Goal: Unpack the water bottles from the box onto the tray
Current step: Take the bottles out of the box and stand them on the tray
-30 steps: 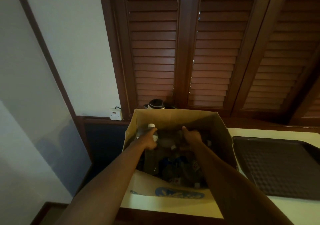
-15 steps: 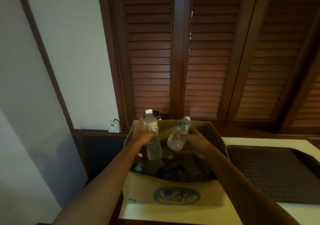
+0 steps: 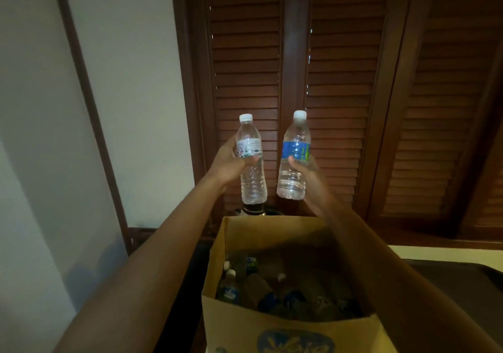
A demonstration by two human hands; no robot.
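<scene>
My left hand [image 3: 228,165] grips a clear water bottle with a white label [image 3: 251,162], held upright high above the box. My right hand [image 3: 309,174] grips a second clear bottle with a blue label [image 3: 293,159], also upright, close beside the first. Below them stands an open cardboard box [image 3: 275,328] with a blue logo on its front wall; several more bottles [image 3: 268,288] lie jumbled in its dark inside. The dark tray [image 3: 468,269] shows only as a strip at the right edge, partly hidden by my right forearm.
Dark wooden louvred shutters [image 3: 340,94] fill the wall behind the bottles. A dark kettle top [image 3: 253,209] sits just behind the box. A white wall [image 3: 130,94] is on the left. The box stands on a pale counter [image 3: 441,253].
Both hands have come up out of the box, each with a bottle. The blue-label bottle, tilted half a second ago, now stands upright. The view has tipped upward.
</scene>
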